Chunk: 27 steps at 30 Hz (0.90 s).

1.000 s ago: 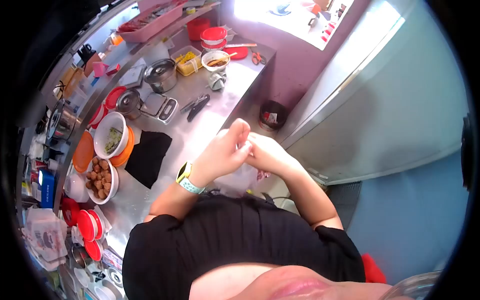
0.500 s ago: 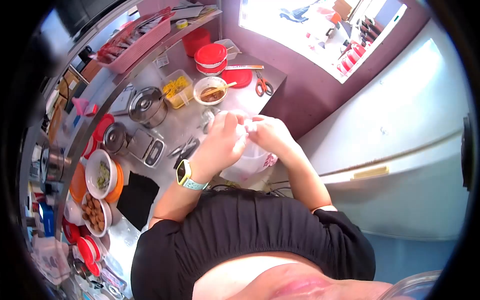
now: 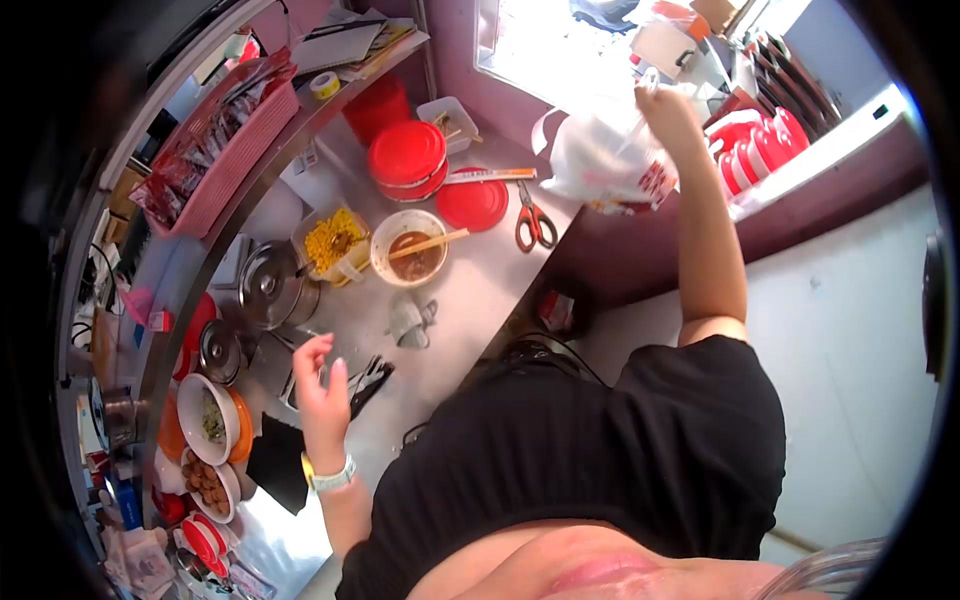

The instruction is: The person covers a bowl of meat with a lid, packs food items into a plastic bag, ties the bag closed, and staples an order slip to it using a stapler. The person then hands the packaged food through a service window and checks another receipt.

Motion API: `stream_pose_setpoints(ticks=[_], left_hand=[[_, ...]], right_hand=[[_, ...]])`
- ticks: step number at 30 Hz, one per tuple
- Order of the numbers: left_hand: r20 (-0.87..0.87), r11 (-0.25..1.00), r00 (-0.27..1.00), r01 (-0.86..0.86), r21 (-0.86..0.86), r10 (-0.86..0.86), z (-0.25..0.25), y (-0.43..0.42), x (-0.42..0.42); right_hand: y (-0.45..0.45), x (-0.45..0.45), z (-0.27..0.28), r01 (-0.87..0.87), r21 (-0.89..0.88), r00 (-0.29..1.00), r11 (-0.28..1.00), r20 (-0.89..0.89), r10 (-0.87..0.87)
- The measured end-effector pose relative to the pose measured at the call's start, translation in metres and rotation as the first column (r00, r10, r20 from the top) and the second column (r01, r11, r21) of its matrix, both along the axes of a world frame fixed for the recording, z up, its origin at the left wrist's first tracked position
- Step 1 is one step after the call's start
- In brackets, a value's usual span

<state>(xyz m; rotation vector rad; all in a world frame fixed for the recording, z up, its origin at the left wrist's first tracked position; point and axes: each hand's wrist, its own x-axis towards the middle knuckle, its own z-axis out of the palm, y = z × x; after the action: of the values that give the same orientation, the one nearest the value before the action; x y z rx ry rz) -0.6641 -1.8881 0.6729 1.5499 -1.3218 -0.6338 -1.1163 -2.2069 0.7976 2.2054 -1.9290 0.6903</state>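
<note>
My right hand [image 3: 668, 118] is raised at the window opening, its fingers closed around the handles of a white plastic bag [image 3: 605, 160]. The bag hangs with a red print on its side; its contents are mostly hidden. One loose handle loop sticks out on its left. Over the metal counter, my left hand [image 3: 322, 390] is empty, its fingers apart and slightly bent, with a watch [image 3: 328, 475] on the wrist. Beside it on the counter lie dark-handled tongs [image 3: 372, 385]. A crumpled grey cloth-like item [image 3: 410, 320] rests a little farther right.
A bowl of brown sauce [image 3: 418, 262] with chopsticks stands beside a tub of yellow kernels [image 3: 335, 240]. Scissors [image 3: 536, 222] lie near the counter's right edge. Red-lidded tubs [image 3: 408, 155], a lidded steel pot [image 3: 270, 285] and bowls of food [image 3: 208, 420] line the back and left.
Both hands were together at the bag in front of my body. My right hand has carried the bag up and right to the window; my left has let go and moved left.
</note>
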Motion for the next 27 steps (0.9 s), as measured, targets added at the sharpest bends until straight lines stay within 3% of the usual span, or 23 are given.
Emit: stream_pose_setpoints(ticks=[2, 3, 7, 9, 13, 14, 19, 27], left_hand=[[-0.062, 0.995, 0.993, -0.101, 0.011, 0.101, -0.009, -0.006, 0.001], [-0.107, 0.989, 0.983, -0.145, 0.025, 0.147, -0.011, -0.009, -0.002], [-0.204, 0.943, 0.921, -0.323, 0.076, 0.332, -0.031, -0.035, -0.018], [-0.173, 0.92, 0.904, -0.375, 0.113, 0.39, -0.03, -0.053, -0.033], [-0.071, 0.858, 0.864, -0.48, 0.183, 0.499, -0.021, -0.081, -0.055], [-0.065, 0.848, 0.855, -0.496, 0.186, 0.514, -0.019, -0.088, -0.058], [-0.007, 0.787, 0.809, -0.57, 0.235, 0.588, -0.008, -0.111, -0.076], [0.008, 0.698, 0.741, -0.637, 0.328, 0.672, -0.006, -0.129, -0.089]], right_hand=[[-0.063, -0.022, 0.009, -0.073, -0.11, 0.996, 0.991, 0.048, 0.079], [-0.098, -0.031, 0.017, -0.06, -0.058, 0.989, 0.997, 0.135, 0.067], [-0.236, -0.06, 0.012, 0.008, -0.094, 0.999, 0.995, 0.054, -0.003], [-0.314, -0.086, -0.009, 0.036, -0.02, 0.998, 0.999, 0.059, -0.035], [-0.42, -0.104, -0.073, 0.038, -0.11, 0.994, 0.993, 0.109, -0.026], [-0.492, -0.144, -0.119, -0.023, -0.084, 0.994, 0.996, -0.104, 0.015], [-0.523, -0.133, -0.173, 0.051, -0.02, 0.994, 0.999, 0.102, -0.048], [-0.582, -0.116, -0.252, 0.05, 0.107, 0.977, 0.993, 0.202, -0.071]])
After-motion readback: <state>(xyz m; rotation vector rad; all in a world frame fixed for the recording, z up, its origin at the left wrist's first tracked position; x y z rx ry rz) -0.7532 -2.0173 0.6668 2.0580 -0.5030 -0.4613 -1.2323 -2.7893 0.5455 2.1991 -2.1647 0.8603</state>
